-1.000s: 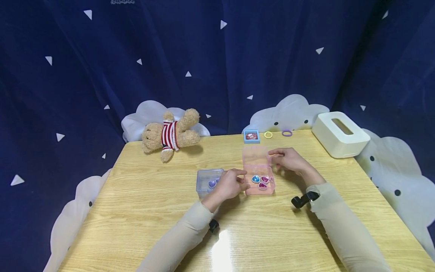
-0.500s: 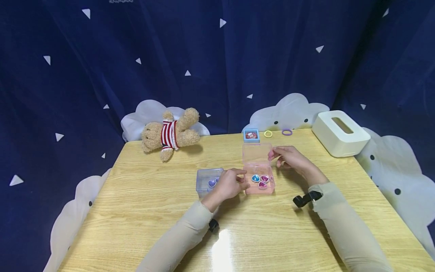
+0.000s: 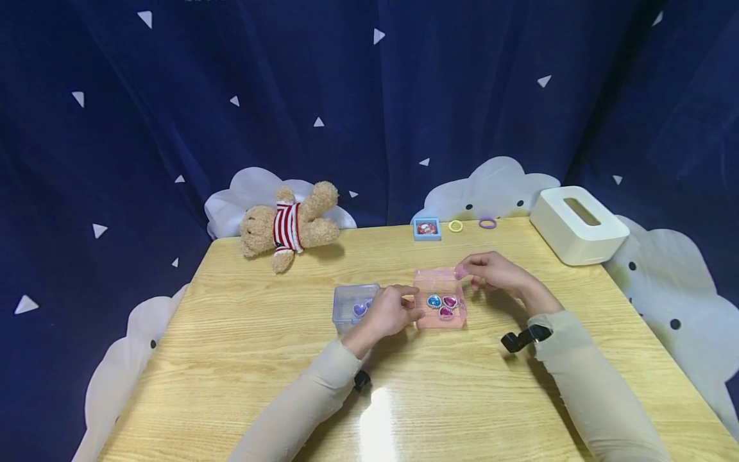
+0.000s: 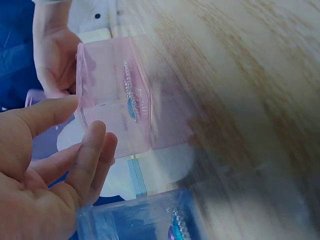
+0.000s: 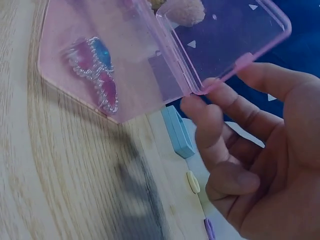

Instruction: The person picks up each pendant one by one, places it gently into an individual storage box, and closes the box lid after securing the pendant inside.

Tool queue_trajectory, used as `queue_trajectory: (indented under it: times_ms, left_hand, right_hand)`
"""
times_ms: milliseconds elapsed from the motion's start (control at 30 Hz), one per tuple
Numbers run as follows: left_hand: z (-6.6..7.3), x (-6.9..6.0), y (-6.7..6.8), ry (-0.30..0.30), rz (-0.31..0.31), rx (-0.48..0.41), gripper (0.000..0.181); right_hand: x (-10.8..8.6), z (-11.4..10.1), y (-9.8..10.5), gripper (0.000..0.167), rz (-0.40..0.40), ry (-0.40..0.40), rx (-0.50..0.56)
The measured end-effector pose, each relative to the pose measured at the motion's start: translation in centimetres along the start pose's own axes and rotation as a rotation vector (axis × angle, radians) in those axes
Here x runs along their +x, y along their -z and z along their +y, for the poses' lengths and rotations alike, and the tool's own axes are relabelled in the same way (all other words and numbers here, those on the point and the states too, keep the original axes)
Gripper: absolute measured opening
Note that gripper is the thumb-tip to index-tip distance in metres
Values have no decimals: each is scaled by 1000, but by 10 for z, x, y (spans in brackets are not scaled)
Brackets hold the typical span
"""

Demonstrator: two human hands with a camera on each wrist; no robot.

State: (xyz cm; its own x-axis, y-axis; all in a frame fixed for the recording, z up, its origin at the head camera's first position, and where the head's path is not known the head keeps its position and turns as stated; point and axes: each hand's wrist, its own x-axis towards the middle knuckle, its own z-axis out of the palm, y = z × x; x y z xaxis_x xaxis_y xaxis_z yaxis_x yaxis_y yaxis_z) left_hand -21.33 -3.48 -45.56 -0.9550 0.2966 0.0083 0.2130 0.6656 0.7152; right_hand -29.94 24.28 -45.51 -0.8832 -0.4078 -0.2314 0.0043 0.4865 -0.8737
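A transparent pink box (image 3: 441, 325) stands on the table with its lid (image 5: 274, 42) raised. Inside lie a blue gem (image 3: 434, 301) and two magenta gems (image 3: 450, 301), all edged with small beads. At the lid's free edge, my right hand (image 3: 493, 273) pinches the rim by its small tab. My left hand (image 3: 389, 311) is at the box's left side, thumb and fingers extended against or very near the wall; contact is hard to tell. Partly behind the left hand sits a clear bluish box (image 3: 345, 296) holding purple gems (image 3: 360, 310).
Along the table's back edge lie a light-blue square frame (image 3: 427, 229), a yellow ring (image 3: 455, 226) and a purple ring (image 3: 487, 223). A teddy bear (image 3: 288, 226) lies at the back left. A white tissue box (image 3: 579, 226) stands at the back right corner.
The right hand has taken hold of the lid, which first stood further back and now appears nearly edge-on in the head view, tipped forward. My left hand stays where it was.
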Motion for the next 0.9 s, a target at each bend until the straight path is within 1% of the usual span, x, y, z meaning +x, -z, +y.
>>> queue_trajectory:
  times_ms: [100, 200, 367, 533, 600, 700, 767, 800, 900]
  left_hand:
    - [0, 0, 0, -18, 8, 15, 47]
    - [0, 0, 0, -27, 13, 16, 47]
    - [1, 0, 0, -16, 15, -9, 48]
    - [1, -1, -1, 26, 17, -42, 49]
    - [2, -2, -2, 44, 16, -54, 55]
    - [2, -2, -2, 42, 24, -75, 69]
    - [3, -3, -1, 29, 26, -77, 73]
    - [3, -3, -1, 21, 28, -82, 73]
    - [3, -4, 0, 11, 24, -91, 65]
  right_hand:
    - [-1, 1, -1, 31, -29, 28, -45]
    - [0, 2, -2, 30, -36, 40, -82]
    - [2, 3, -3, 32, -36, 36, -128]
    - [1, 1, -4, 32, -37, 39, -141]
    - [1, 1, -4, 31, -35, 40, -140]
    - [1, 1, -5, 30, -34, 42, -149]
    - [1, 2, -6, 30, -31, 34, -151]
    - [1, 2, -6, 30, -30, 32, -154]
    - [0, 1, -7, 29, -29, 21, -153]
